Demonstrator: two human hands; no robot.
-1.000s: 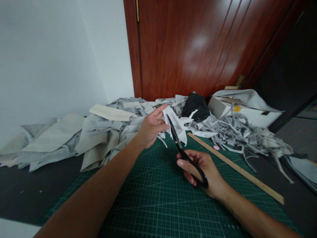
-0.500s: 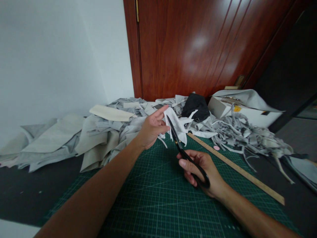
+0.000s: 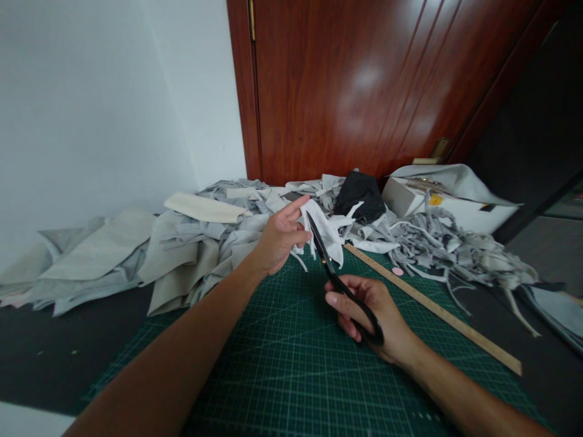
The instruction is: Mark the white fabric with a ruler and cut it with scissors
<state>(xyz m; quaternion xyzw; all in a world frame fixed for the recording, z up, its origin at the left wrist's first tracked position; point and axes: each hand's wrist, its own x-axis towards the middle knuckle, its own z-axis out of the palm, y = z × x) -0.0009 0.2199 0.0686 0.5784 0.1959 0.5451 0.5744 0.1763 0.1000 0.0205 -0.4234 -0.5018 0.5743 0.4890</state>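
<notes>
My left hand (image 3: 281,238) pinches the edge of a white fabric piece (image 3: 325,229), which hangs with ragged, cut strips. My right hand (image 3: 364,309) grips black scissors (image 3: 337,280), thumb and fingers around the handles. The scissor blades point up and left and lie against the fabric, close to the left fingertips; they look nearly closed. Both hands are above a green cutting mat (image 3: 291,352) with grid lines.
A wooden ruler (image 3: 437,309) lies slanted on the mat's right, beside a pink disc (image 3: 398,271). Grey fabric scraps (image 3: 182,243) pile up left and behind. At right are tangled strips (image 3: 455,243), a black cloth (image 3: 359,195) and a white box (image 3: 460,212).
The hands, fabric and scissors are almost where they were. A narrow strip at the fabric's left edge now shows more separately beside the blades.
</notes>
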